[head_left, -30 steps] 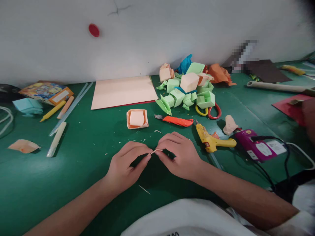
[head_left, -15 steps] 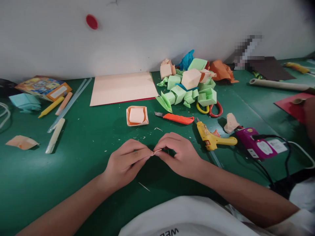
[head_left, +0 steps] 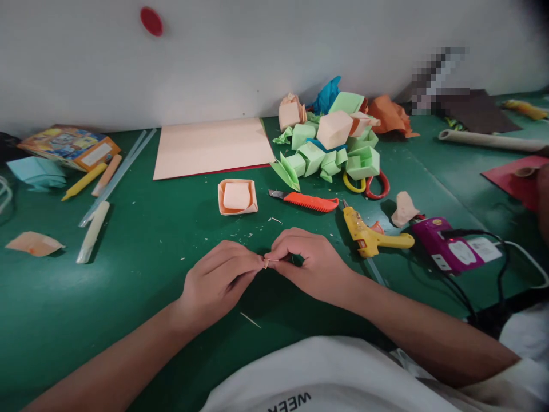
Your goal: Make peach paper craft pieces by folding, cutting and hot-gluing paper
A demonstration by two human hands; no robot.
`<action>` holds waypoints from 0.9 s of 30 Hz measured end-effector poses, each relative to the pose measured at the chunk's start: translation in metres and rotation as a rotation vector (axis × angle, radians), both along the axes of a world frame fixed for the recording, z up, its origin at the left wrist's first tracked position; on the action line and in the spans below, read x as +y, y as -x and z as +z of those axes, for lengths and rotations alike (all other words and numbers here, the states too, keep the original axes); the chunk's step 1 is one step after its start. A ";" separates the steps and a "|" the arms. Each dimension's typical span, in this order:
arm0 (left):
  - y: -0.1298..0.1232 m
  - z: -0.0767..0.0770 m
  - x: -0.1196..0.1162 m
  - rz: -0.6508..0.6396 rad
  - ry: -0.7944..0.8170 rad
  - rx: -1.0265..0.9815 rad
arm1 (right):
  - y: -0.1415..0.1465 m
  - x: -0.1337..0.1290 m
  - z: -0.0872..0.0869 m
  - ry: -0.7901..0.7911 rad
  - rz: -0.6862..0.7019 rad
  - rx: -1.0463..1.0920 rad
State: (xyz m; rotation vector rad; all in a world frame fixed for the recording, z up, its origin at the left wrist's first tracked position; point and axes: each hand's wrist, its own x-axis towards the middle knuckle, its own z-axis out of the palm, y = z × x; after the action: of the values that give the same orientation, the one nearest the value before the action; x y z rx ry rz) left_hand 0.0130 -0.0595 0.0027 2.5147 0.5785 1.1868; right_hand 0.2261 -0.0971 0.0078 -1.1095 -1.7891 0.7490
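My left hand (head_left: pixel 223 274) and my right hand (head_left: pixel 309 263) meet above the green table, fingertips pinched together on a small thin strip of peach paper (head_left: pixel 267 262). Most of the strip is hidden by the fingers. Just beyond my hands sits a small peach paper box (head_left: pixel 237 197) with a smaller paper block inside it. An orange utility knife (head_left: pixel 309 201) lies with its blade out to the left, past my right hand. To the right of that hand a yellow glue gun (head_left: pixel 371 234) rests on its side.
A peach sheet (head_left: pixel 212 150) lies by the wall. Green and peach folded paper pieces (head_left: pixel 326 143) are heaped beside it, with scissors (head_left: pixel 377 186) in front. Glue sticks (head_left: pixel 120 174) and crayons (head_left: pixel 86 182) lie left. A purple power adapter (head_left: pixel 450 246) with cables stands right. Another person's hand (head_left: pixel 544 191) shows at the right edge.
The view has shifted slightly, so most things sit a little higher. Both hands keep their pinch, and the strip between the fingertips has turned a little.
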 end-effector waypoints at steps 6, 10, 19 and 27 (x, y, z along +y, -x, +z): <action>-0.002 0.003 -0.002 0.002 -0.018 -0.009 | -0.004 0.001 0.000 -0.031 0.044 -0.056; -0.003 0.004 -0.002 0.042 0.029 0.001 | -0.006 0.001 0.000 -0.124 0.089 -0.063; 0.002 0.006 0.003 0.081 0.125 0.010 | -0.001 0.000 0.002 -0.101 0.040 -0.033; -0.001 0.005 0.005 -0.064 0.138 -0.026 | -0.002 -0.001 0.001 -0.039 -0.056 -0.034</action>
State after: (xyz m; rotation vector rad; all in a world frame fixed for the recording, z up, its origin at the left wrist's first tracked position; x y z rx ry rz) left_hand 0.0136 -0.0546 0.0078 2.3805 0.5500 1.1153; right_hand 0.2281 -0.0980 0.0083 -1.1480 -1.7867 0.6631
